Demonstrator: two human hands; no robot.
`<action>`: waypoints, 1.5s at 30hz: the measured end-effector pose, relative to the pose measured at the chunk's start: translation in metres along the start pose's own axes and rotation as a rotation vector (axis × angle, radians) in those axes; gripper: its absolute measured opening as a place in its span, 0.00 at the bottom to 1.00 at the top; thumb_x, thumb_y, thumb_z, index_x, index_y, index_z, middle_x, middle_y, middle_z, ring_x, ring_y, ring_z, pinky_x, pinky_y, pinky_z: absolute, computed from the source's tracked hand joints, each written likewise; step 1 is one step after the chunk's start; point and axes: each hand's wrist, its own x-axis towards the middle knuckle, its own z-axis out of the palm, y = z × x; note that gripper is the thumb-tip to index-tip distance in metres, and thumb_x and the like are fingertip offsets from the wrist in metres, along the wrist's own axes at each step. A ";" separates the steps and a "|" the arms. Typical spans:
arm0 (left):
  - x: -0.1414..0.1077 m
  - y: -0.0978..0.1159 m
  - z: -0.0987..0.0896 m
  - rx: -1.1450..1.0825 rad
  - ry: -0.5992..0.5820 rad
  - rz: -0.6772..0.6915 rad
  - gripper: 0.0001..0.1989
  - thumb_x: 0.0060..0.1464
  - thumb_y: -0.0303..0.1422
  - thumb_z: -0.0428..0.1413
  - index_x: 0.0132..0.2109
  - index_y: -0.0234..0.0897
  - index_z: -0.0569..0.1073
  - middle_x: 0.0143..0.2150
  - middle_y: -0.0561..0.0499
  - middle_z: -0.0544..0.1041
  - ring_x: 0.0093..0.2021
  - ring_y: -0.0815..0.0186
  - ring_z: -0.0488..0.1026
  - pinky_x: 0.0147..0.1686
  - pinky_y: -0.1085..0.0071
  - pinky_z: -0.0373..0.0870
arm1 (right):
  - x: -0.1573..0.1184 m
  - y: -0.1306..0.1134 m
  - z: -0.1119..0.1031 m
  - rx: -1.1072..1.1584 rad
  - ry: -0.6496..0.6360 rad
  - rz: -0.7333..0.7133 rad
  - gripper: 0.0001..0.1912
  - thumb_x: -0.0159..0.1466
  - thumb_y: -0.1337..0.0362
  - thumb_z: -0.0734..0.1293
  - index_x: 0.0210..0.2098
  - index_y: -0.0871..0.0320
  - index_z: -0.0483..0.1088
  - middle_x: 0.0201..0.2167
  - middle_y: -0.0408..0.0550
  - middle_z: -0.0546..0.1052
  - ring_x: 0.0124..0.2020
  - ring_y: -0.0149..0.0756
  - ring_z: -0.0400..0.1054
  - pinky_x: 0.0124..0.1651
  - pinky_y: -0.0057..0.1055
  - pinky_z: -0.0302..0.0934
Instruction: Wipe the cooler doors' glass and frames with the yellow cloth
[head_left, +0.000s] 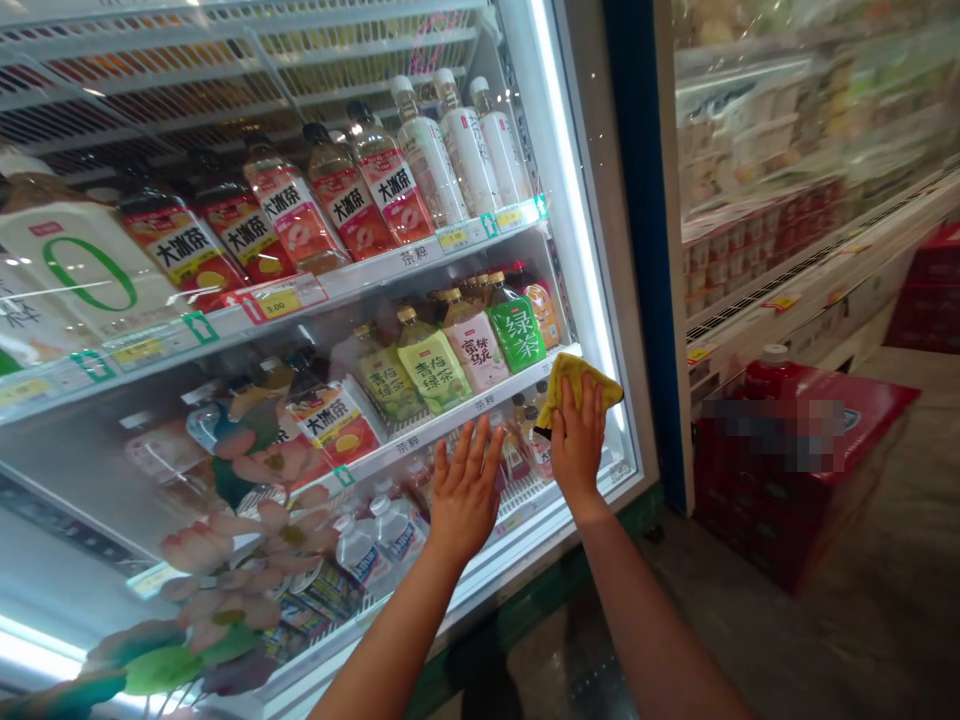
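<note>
A yellow cloth (564, 378) lies flat against the glass door (517, 540) of a lit drinks cooler, near the door's right edge. My right hand (579, 435) presses on the cloth, its fingers stretched over it. To the left, my left hand (466, 490) rests on the glass with its fingers spread and nothing in it. Behind the glass, a green tea bottle (517, 325) and a pink-labelled bottle (478, 350) stand on the middle shelf, above and between the hands.
Lotus flower decorations (225, 600) cover the glass at lower left. Right of the cooler are a dark blue post (645, 250), a red box (795, 480) on the floor with a red bottle (772, 372) on it, and an open display case (817, 270).
</note>
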 end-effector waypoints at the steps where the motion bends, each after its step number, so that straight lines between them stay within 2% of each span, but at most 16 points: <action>1: 0.004 0.001 0.000 -0.003 0.005 0.007 0.44 0.57 0.28 0.54 0.76 0.38 0.45 0.76 0.44 0.48 0.77 0.58 0.37 0.74 0.52 0.24 | -0.009 0.004 0.001 0.001 0.010 0.030 0.28 0.74 0.62 0.53 0.73 0.51 0.52 0.74 0.58 0.53 0.77 0.51 0.37 0.70 0.63 0.47; 5: 0.019 0.008 0.004 -0.027 0.030 0.043 0.40 0.59 0.27 0.52 0.76 0.39 0.48 0.76 0.46 0.49 0.77 0.60 0.37 0.74 0.54 0.23 | -0.036 0.004 0.004 -0.002 -0.047 0.025 0.32 0.74 0.59 0.56 0.75 0.54 0.47 0.76 0.61 0.48 0.77 0.56 0.33 0.70 0.68 0.44; 7: 0.027 0.012 0.007 -0.041 0.039 0.056 0.40 0.59 0.26 0.51 0.76 0.39 0.48 0.75 0.47 0.51 0.77 0.62 0.37 0.74 0.55 0.23 | -0.028 -0.001 0.002 -0.012 -0.101 -0.007 0.33 0.73 0.58 0.58 0.75 0.55 0.47 0.76 0.60 0.46 0.77 0.57 0.30 0.70 0.70 0.41; 9: 0.033 0.015 0.010 -0.050 0.043 0.059 0.40 0.59 0.26 0.51 0.76 0.38 0.47 0.75 0.47 0.52 0.77 0.63 0.39 0.75 0.56 0.23 | -0.006 0.000 -0.004 -0.017 -0.138 -0.033 0.31 0.74 0.59 0.56 0.74 0.52 0.49 0.77 0.56 0.46 0.77 0.55 0.29 0.71 0.68 0.38; 13: 0.043 0.019 0.014 -0.060 0.037 0.073 0.40 0.60 0.26 0.50 0.76 0.37 0.45 0.75 0.46 0.52 0.77 0.62 0.42 0.75 0.55 0.24 | 0.029 0.021 -0.012 0.000 -0.145 0.026 0.29 0.74 0.59 0.55 0.73 0.52 0.52 0.77 0.54 0.47 0.77 0.53 0.32 0.72 0.63 0.41; 16: 0.047 0.021 0.016 -0.057 0.037 0.096 0.41 0.60 0.25 0.50 0.76 0.37 0.43 0.75 0.46 0.52 0.77 0.62 0.42 0.75 0.56 0.24 | 0.018 0.037 -0.008 0.009 -0.041 0.177 0.30 0.73 0.57 0.55 0.73 0.56 0.53 0.76 0.58 0.49 0.76 0.54 0.37 0.71 0.62 0.47; 19: 0.052 0.025 0.020 -0.047 0.050 0.098 0.41 0.61 0.25 0.50 0.76 0.37 0.42 0.75 0.46 0.52 0.77 0.62 0.40 0.75 0.55 0.24 | 0.001 0.038 -0.003 -0.015 0.047 0.256 0.29 0.73 0.59 0.55 0.72 0.54 0.56 0.74 0.57 0.54 0.75 0.52 0.44 0.70 0.59 0.50; 21: 0.056 0.029 0.023 -0.046 0.064 0.089 0.40 0.61 0.26 0.49 0.76 0.36 0.42 0.75 0.46 0.52 0.77 0.62 0.39 0.75 0.54 0.24 | 0.005 0.036 -0.005 -0.033 0.026 0.230 0.29 0.72 0.61 0.55 0.72 0.52 0.57 0.74 0.55 0.56 0.74 0.50 0.46 0.70 0.56 0.51; 24: 0.065 0.037 0.026 -0.059 0.079 0.086 0.39 0.62 0.26 0.48 0.76 0.36 0.42 0.75 0.46 0.52 0.77 0.62 0.38 0.75 0.54 0.25 | 0.036 0.038 -0.017 -0.036 -0.088 0.116 0.29 0.72 0.63 0.55 0.72 0.49 0.57 0.74 0.50 0.55 0.75 0.47 0.44 0.71 0.53 0.50; 26: 0.072 0.041 0.028 -0.072 0.078 0.104 0.39 0.62 0.25 0.48 0.76 0.36 0.42 0.75 0.46 0.52 0.77 0.62 0.39 0.75 0.54 0.25 | 0.058 0.047 -0.026 -0.031 -0.146 0.057 0.29 0.72 0.63 0.55 0.72 0.49 0.56 0.76 0.48 0.51 0.76 0.47 0.41 0.72 0.51 0.48; 28: 0.078 0.045 0.030 -0.081 0.072 0.122 0.40 0.62 0.24 0.48 0.76 0.36 0.42 0.75 0.47 0.53 0.77 0.63 0.40 0.75 0.55 0.25 | 0.068 0.059 -0.031 -0.033 -0.157 0.056 0.29 0.73 0.61 0.54 0.73 0.50 0.54 0.76 0.48 0.48 0.76 0.47 0.38 0.73 0.51 0.46; 31: 0.084 0.048 0.032 -0.085 0.073 0.121 0.39 0.62 0.24 0.48 0.76 0.36 0.42 0.75 0.47 0.53 0.77 0.63 0.42 0.75 0.55 0.24 | 0.055 0.076 -0.031 -0.033 -0.130 0.145 0.30 0.74 0.58 0.52 0.74 0.54 0.51 0.76 0.54 0.48 0.76 0.47 0.39 0.73 0.53 0.44; 34: 0.086 0.048 0.033 -0.091 0.087 0.125 0.39 0.62 0.24 0.47 0.76 0.36 0.42 0.75 0.47 0.53 0.77 0.63 0.41 0.75 0.56 0.26 | 0.037 0.082 -0.027 -0.036 -0.133 0.217 0.31 0.74 0.58 0.51 0.74 0.57 0.50 0.75 0.59 0.50 0.76 0.49 0.41 0.72 0.54 0.45; 36: 0.086 0.047 0.033 -0.098 0.089 0.138 0.39 0.62 0.24 0.47 0.76 0.36 0.42 0.75 0.47 0.53 0.77 0.63 0.41 0.75 0.57 0.26 | 0.041 0.079 -0.026 -0.050 -0.157 0.202 0.31 0.74 0.58 0.51 0.74 0.58 0.49 0.75 0.59 0.49 0.76 0.50 0.40 0.72 0.54 0.45; 41: 0.087 0.045 0.034 -0.107 0.079 0.140 0.40 0.61 0.24 0.48 0.76 0.36 0.41 0.75 0.47 0.53 0.77 0.64 0.40 0.75 0.57 0.25 | 0.081 0.067 -0.028 -0.117 -0.153 0.134 0.35 0.72 0.50 0.57 0.74 0.55 0.49 0.75 0.59 0.49 0.75 0.52 0.41 0.71 0.53 0.46; 45: 0.087 0.047 0.034 -0.115 0.073 0.128 0.41 0.60 0.24 0.48 0.76 0.36 0.42 0.75 0.47 0.52 0.77 0.64 0.39 0.75 0.57 0.25 | 0.064 0.082 -0.030 -0.140 -0.135 0.151 0.32 0.73 0.53 0.54 0.74 0.54 0.49 0.75 0.58 0.51 0.75 0.49 0.43 0.71 0.52 0.47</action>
